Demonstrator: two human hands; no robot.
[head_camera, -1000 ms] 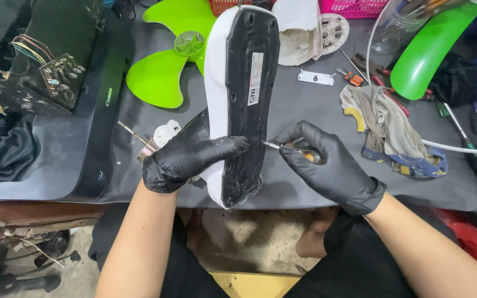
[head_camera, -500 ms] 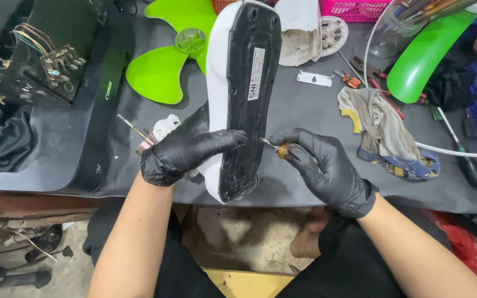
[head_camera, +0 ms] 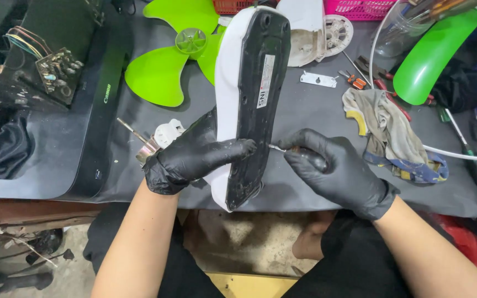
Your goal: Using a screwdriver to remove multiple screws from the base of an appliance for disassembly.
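A long white housing with a black underside panel [head_camera: 252, 105] stands on edge across the dark bench, its near end over the bench edge. My left hand [head_camera: 194, 157], in a black glove, grips its lower part, fingers laid across the black panel. My right hand [head_camera: 332, 168], also gloved, is closed around a small screwdriver [head_camera: 277, 148] whose metal tip touches the right edge of the panel. A label sits on the panel's upper half.
A green fan blade [head_camera: 167, 60] lies behind the housing. A circuit board with wires [head_camera: 56, 69] and a black device sit at the left. A rag [head_camera: 393, 132], pliers, a green curved cover [head_camera: 437, 52], a white cable and baskets are at the right.
The view has shifted slightly and the housing has tilted a little. Both hands keep their hold, and the screwdriver tip stays at the panel's right edge.
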